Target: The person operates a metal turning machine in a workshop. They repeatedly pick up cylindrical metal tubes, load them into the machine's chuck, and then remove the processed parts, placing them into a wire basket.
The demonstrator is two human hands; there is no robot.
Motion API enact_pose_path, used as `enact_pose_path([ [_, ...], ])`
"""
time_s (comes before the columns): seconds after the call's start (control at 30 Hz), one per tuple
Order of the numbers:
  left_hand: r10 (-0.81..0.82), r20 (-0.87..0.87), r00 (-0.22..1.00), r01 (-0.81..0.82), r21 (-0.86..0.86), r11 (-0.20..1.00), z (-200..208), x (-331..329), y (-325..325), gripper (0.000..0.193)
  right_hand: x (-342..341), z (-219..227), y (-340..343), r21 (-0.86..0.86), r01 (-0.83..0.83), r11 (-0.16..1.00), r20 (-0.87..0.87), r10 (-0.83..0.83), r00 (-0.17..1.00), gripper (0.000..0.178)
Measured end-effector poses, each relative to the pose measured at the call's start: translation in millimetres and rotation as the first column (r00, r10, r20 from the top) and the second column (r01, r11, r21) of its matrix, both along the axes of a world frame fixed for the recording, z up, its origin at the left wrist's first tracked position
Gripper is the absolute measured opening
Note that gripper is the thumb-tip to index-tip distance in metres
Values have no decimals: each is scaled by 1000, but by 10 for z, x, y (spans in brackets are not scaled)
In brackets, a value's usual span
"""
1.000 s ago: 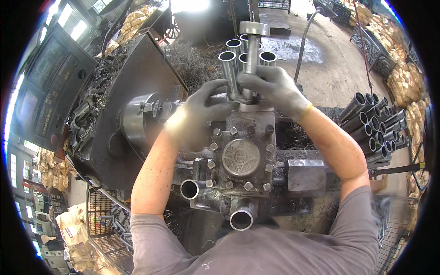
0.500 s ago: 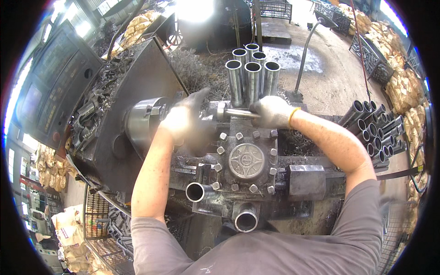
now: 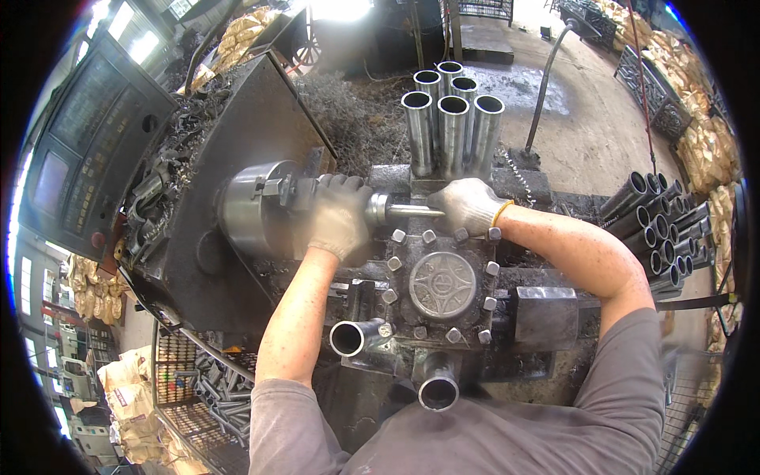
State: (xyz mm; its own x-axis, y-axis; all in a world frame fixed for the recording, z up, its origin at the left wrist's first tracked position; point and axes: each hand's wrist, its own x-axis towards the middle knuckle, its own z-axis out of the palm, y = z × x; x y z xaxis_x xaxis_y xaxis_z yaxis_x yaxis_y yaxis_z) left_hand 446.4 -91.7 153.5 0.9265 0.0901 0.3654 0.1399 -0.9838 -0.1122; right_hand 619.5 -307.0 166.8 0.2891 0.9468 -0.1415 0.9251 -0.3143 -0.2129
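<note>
Metal rod (image 3: 413,210), lying roughly level between the two gloved hands, just beyond the bolted block (image 3: 443,285) and on the near side of the standing steel tubes (image 3: 454,134); a second ago what looks like the same rod stands upright among those tubes with its wide head at the top, and half a second ago it is already tipped over toward the left; now the left hand (image 3: 340,218), a blur in the earlier views, has settled over the rod's left end, close beside the chuck (image 3: 257,210); I judge that this brings the rod roughly into line with the chuck, with both hands steadying it.

The right hand (image 3: 473,207) is closed around the rod's right end, its fingers curled in a narrow grip; the left hand is bent over the collar's far side, but its fingers are partly lost in blur, so I cannot tell what they close on.

The rod looks straight, smooth and bright, slimmer than the tubes; at its left a thicker, stepped collar (image 3: 379,210) shows shiny bands; whatever lies farther left is hidden under the glove.
</note>
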Motion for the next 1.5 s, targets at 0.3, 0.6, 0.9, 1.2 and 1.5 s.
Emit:
enact_pose_path([
  [0.3,28,-8,1000,-28,35,999,-74,-9,-32,51,32,-68,-36,60,-22,998,-78,27,997,32],
  [0.6,-3,-15,1000,3,-24,1000,15,-1,0,49,113,-135,43,68,-33,997,-98,40,994,31],
  [0.9,-74,60,995,74,1,997,49,93,-74,40,393,529,-1329,276,356,893,-193,-311,930,30],
  [1.2,-159,70,985,157,36,987,47,94,-111,39,140,-773,-3401,242,907,345,-525,-739,422,31],
  [1.5,-164,40,986,161,71,984,22,0,54,40,44,-1443,-3347,349,904,248,-480,-781,400,35],
])
